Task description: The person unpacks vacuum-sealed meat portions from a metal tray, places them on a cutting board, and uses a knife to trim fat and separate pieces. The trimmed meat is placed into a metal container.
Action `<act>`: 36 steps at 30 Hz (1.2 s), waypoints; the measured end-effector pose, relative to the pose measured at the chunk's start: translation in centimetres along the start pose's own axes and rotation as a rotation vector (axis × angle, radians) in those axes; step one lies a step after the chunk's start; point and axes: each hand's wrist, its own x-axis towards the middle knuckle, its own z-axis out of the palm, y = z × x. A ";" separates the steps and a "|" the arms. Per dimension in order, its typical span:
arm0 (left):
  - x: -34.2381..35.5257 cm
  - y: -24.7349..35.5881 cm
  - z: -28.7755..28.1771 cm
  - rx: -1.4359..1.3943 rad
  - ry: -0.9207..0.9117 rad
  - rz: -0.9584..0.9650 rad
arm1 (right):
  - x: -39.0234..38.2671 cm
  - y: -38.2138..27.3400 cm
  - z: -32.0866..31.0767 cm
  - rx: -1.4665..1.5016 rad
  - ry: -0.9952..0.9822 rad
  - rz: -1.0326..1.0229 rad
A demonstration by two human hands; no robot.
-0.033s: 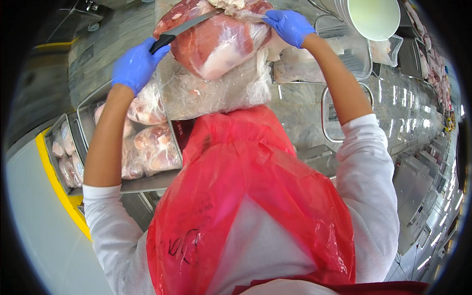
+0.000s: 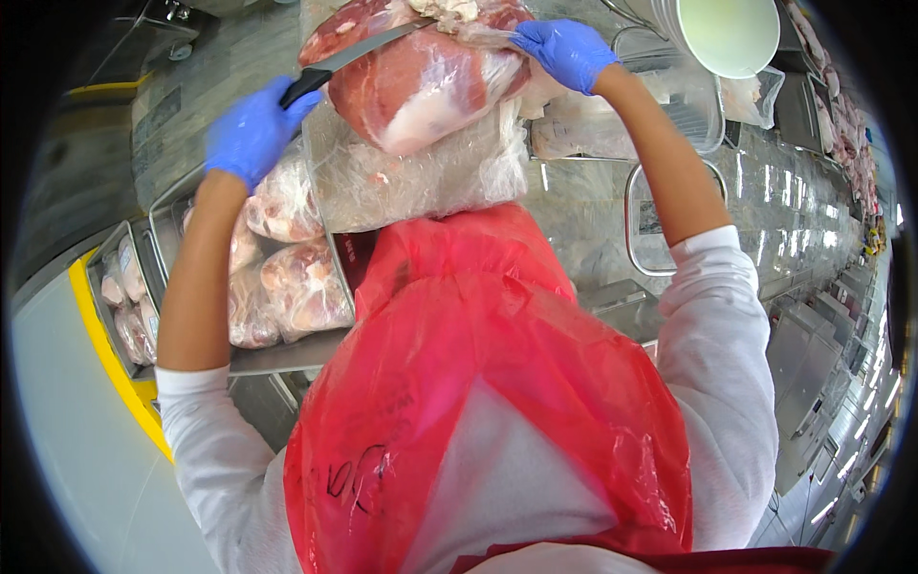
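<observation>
My left hand [image 2: 253, 134], in a blue glove, is closed around the black handle of a knife [image 2: 368, 44]. The blade lies across the top of a large piece of raw meat [image 2: 426, 91], its tip by a pale lump of fat [image 2: 445, 10]. At the meat's upper right, my right hand [image 2: 566, 55], also gloved in blue, pinches a whitish, stretched flap of membrane [image 2: 488, 36]. Beneath the meat, clear plastic wrap [image 2: 411, 182] covers the work surface.
To the left, a metal bin [image 2: 277, 359] holds several bagged meat pieces [image 2: 304, 282]; a smaller bin [image 2: 129, 297] with more stands beyond it. On the right are a clear tub [image 2: 703, 105], a white bucket [image 2: 732, 38] and a curved metal handle [image 2: 628, 225].
My left hand has drawn slightly back to the left with the knife, and the blade has slid a little with it. My right hand still pinches the membrane, nearly in place.
</observation>
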 end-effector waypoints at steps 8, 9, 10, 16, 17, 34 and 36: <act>-4.7 -0.1 -8.1 0.041 -0.039 0.110 | 1.5 -0.2 -1.5 0.389 0.090 0.109; -4.6 0.6 -8.1 0.048 -0.030 0.148 | 1.6 0.0 -1.1 0.398 0.147 0.126; -4.5 1.6 -8.0 0.054 -0.021 0.186 | 1.9 0.5 -0.6 0.407 0.203 0.144; -3.3 4.3 -8.3 0.243 0.048 0.217 | 4.2 1.0 0.6 0.394 0.134 0.287; -3.0 4.6 -8.6 0.259 0.045 0.208 | 4.3 1.0 0.8 0.433 0.143 0.285; 3.1 5.7 -6.1 0.180 -0.007 0.267 | 7.5 2.6 7.8 0.924 0.559 0.539; 2.3 4.9 -3.6 0.031 -0.026 0.186 | 8.0 3.1 8.8 0.919 0.570 0.532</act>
